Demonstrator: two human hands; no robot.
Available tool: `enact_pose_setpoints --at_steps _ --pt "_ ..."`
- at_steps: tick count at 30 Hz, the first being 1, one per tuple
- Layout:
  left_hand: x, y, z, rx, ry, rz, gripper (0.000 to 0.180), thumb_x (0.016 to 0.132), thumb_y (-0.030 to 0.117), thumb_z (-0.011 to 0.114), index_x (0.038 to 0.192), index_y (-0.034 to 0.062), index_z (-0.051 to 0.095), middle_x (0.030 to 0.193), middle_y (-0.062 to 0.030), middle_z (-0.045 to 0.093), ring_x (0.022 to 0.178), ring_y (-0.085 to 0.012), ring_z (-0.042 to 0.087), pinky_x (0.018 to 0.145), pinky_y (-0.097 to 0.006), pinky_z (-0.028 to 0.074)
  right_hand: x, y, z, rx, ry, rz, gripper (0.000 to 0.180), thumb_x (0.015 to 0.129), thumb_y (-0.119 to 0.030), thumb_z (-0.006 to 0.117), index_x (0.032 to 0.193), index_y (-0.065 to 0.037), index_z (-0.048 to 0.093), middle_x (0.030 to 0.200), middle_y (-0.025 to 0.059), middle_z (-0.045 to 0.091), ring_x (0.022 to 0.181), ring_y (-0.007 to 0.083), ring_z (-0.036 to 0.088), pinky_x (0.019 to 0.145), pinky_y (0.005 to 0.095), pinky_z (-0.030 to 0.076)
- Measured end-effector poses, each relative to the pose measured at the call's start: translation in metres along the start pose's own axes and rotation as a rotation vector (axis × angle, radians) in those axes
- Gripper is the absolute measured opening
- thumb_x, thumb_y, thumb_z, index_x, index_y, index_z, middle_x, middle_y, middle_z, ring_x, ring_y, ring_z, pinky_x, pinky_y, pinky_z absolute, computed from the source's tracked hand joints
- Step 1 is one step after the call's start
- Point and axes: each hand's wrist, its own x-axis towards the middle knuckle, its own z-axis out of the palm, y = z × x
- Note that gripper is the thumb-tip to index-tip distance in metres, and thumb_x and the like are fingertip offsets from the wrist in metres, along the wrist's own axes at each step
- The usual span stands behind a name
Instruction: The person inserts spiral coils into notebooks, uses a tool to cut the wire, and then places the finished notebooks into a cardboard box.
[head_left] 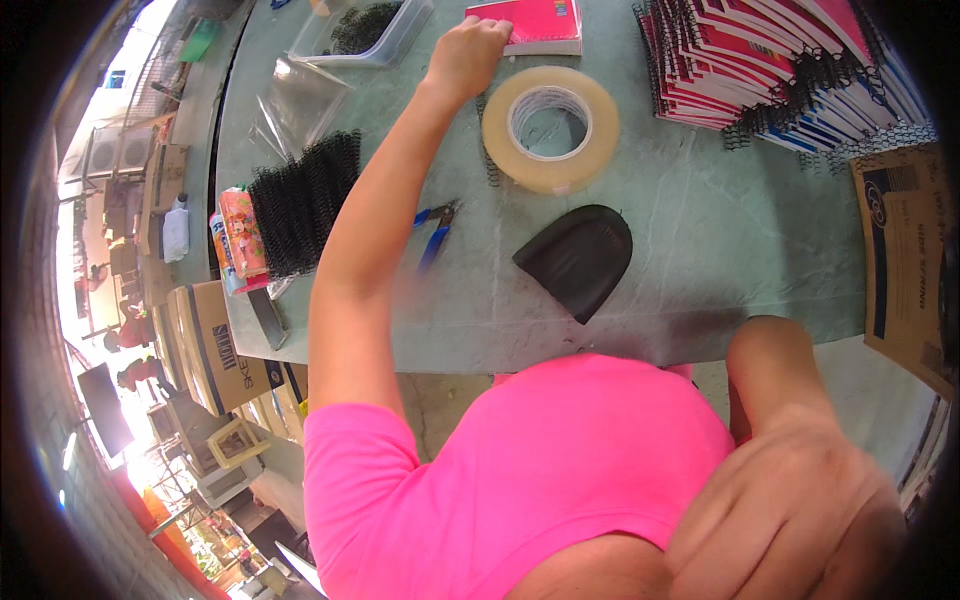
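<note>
My left hand [468,58] reaches to the far side of the table, its fingers curled in at the left end of a red-covered notebook [540,22]. Whatever those fingers hold is hidden. A long black spiral coil [490,150] lies just nearer than that wrist. Beside it is a big roll of clear tape [600,125], lying flat. My right hand [785,510] is raised close in front of my chest, off the table. Its fingers are bent and pressed together, with the tips out of sight. Blue-handled pliers [436,228] and a black rounded pad [580,255] rest nearer to me.
A clear plastic bin [365,35] holds black coils. Bundled black coils [308,205] lie by an orange-pink packet [243,235] and a clear plastic bag [300,100]. Stacked spiral notebooks [740,60] fill the far right, above a cardboard box [905,260]. More cartons [215,345] stand left.
</note>
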Motion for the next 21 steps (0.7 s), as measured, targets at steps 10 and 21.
enact_pose_setpoints --at_steps 10,21 --pt "-0.018 0.050 -0.098 -0.241 0.242 0.007 0.021 0.082 0.006 0.052 0.101 0.0038 0.062 0.084 -0.0126 0.063 0.082 -0.0312 0.061 0.071 -0.039 0.048 0.179 0.114 -0.036 -1.349 -0.200 -1.272 0.032 0.076 -0.011 0.066 0.105 -0.001 0.057 0.099 0.0166 0.061 0.092 0.0323 0.059 0.081 0.0358 0.047" --pt "-0.067 0.005 0.017 -0.319 0.056 -0.605 0.028 0.083 0.028 0.060 0.083 -0.0002 0.060 0.084 -0.0205 0.064 0.081 -0.0375 0.062 0.072 -0.044 0.048 0.202 0.166 -0.053 -1.694 -0.563 -0.694 0.020 0.075 -0.013 0.063 0.093 -0.006 0.055 0.085 0.0092 0.062 0.083 0.0270 0.062 0.069 0.0386 0.048"
